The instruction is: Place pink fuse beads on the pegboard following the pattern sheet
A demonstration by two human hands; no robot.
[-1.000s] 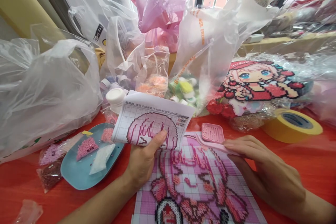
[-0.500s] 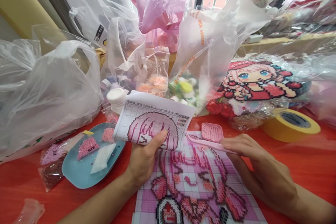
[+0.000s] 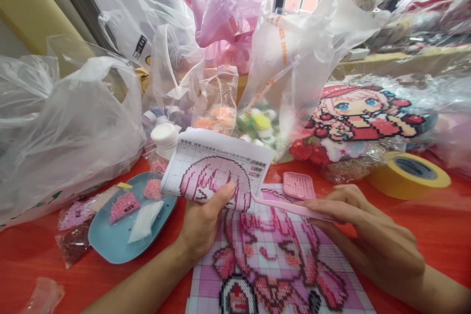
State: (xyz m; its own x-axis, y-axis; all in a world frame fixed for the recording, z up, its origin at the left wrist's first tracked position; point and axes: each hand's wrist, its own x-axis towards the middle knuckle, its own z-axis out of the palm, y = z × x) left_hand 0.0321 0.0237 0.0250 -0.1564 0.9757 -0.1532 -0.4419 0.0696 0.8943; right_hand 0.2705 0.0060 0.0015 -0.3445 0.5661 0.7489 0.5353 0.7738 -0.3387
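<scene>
My left hand (image 3: 206,221) grips a folded printed pattern sheet (image 3: 215,162), thumb on its front, held up above the pegboard. Between the fingers of my right hand (image 3: 368,235) is a pair of pink tweezers (image 3: 287,206); their tip reaches the right edge of the sheet. Underneath lies a pegboard (image 3: 206,287) with a partly beaded cartoon face (image 3: 270,240) in pink, brown and black fuse beads. A small pink ridged bead tray (image 3: 298,185) rests just beyond the board's far edge.
Left of the board, a blue plate (image 3: 110,250) bears bead packets, beside more small bead bags (image 3: 73,243). Plastic bags (image 3: 73,122) and white-lidded jars (image 3: 164,137) crowd the back. At right are a yellow tape roll (image 3: 408,176) and a finished bead figure (image 3: 368,113).
My right hand has shifted the tweezers left, so their tip now meets the pattern sheet's right edge. My left hand and the sheet have barely moved.
</scene>
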